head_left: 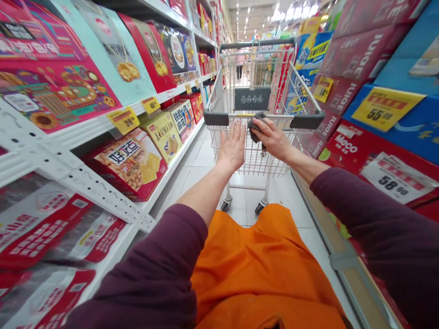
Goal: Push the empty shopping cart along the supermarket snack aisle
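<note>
1. In the head view, the only one, a person stands in a supermarket aisle behind a shopping cart (252,155). The cart sits squarely before their body, its casters (259,209) on the tiled floor (291,196).
2. The right hand (272,139) is clenched around a dark cloth (256,128). The cloth sits at the middle of the cart's top rail (236,116), apparently pressed there so that it meets the metal.
3. The left hand (233,145) is released and grasps nothing, its fingers spread. It lies just beside the cloth, seemingly braced on the cart to steady it, though actual contact is hard to tell.
4. Maroon sleeves (137,265) reach forward over an orange smock (264,265).
5. White shelves (85,137) on the left tilt snack boxes (126,164) toward the aisle, likely so shoppers can read them. Yellow price tags (123,119) hang along the shelf edges.
6. Red boxes (360,155) line the right side.
</note>
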Motion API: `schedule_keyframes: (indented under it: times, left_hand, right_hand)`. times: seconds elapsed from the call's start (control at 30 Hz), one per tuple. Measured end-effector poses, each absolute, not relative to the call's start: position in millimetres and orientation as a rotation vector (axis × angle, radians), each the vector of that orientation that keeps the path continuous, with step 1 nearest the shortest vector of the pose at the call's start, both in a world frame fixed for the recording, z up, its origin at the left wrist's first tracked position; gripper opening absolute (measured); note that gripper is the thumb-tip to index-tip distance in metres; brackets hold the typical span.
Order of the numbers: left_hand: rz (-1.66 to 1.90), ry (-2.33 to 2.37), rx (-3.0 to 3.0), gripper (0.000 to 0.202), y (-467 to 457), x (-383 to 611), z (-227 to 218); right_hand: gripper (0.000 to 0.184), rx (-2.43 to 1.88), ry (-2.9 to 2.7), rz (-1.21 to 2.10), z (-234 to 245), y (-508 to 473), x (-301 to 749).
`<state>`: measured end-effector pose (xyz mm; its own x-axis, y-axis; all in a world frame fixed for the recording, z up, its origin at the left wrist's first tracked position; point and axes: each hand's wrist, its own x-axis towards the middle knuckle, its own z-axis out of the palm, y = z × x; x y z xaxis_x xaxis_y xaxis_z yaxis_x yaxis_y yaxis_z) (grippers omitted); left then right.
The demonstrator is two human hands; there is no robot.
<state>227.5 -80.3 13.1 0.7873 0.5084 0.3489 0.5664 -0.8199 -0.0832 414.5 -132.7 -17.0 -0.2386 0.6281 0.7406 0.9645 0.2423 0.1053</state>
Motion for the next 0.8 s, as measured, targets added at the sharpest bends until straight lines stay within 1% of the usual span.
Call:
schedule_keyframes:
  times: [0.23, 0.4, 0.5, 0.6, 0.7, 0.8]
  left_hand:
    - [-0.401, -0.810, -2.823, 0.075, -91, 237, -3]
    - [-0.359, -0.775, -2.818, 0.073, -98, 234, -4]
    - [-0.362, -0.768, -2.814, 0.073, -98, 237, -1]
    - [-0.400, -0.747, -2.819, 0.074, -98, 246, 3]
    - [-0.440, -0.699, -2.834, 0.076, -102, 258, 5]
    - [-0.441, -0.650, -2.844, 0.075, -107, 266, 5]
  right_hand:
    - [0.041, -1.445, -1.909, -0.846, -55, -136, 415]
    - [0.039, -1.497, -2.009, -0.834, -76, -155, 420]
    - [0.040, -1.527, -1.957, -0.926, -69, -167, 428]
    - [0.041, -1.555, -1.786, -1.028, -44, -172, 440]
    - [0.043, -1.608, -1.719, -1.021, -26, -174, 450]
    - [0.043, -1.645, -1.775, -0.976, -28, -173, 454]
